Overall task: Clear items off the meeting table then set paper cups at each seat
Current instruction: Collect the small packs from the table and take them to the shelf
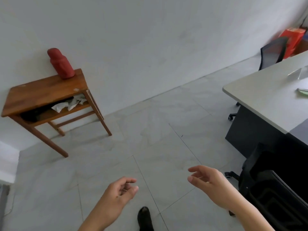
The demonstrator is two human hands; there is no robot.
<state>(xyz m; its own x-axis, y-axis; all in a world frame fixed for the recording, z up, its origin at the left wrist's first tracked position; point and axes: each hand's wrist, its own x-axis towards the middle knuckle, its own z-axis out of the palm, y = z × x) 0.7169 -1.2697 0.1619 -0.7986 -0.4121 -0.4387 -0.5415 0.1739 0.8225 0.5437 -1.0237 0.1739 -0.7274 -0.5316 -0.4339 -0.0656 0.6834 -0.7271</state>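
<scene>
Pale grey floor tiles (150, 139) fill most of the view and meet a plain white wall (150, 39) at the back. Nearest, a dark shoe (145, 217) stands on the tiles at the bottom edge. Just above it the left hand (120, 191) hangs over the floor, its fingers (131, 180) loosely curled and a little apart, holding nothing. The right hand (208, 180) hovers beside it, fingers (196, 170) relaxed and spread towards the left, also holding and touching nothing. A black office chair (275, 189) stands just to the right of the right forearm.

Further off to the right is the meeting desk (260, 97), with a light top on a dark base, well apart from both hands. Near its cut-off right edge rest a clear stand (300, 73) and a thin greenish item (302, 92), perhaps a folder, too cropped to tell.

To the left, against the wall, stands a small wooden desk (46, 94). A red flask (60, 64) stands upright on its back corner. Its open shelf below holds crumpled white paper (70, 104) and, beside that, a dark bundle (33, 114).

Farthest, behind the meeting desk, are a second black chair (273, 52) and an orange-red box (293, 40).
</scene>
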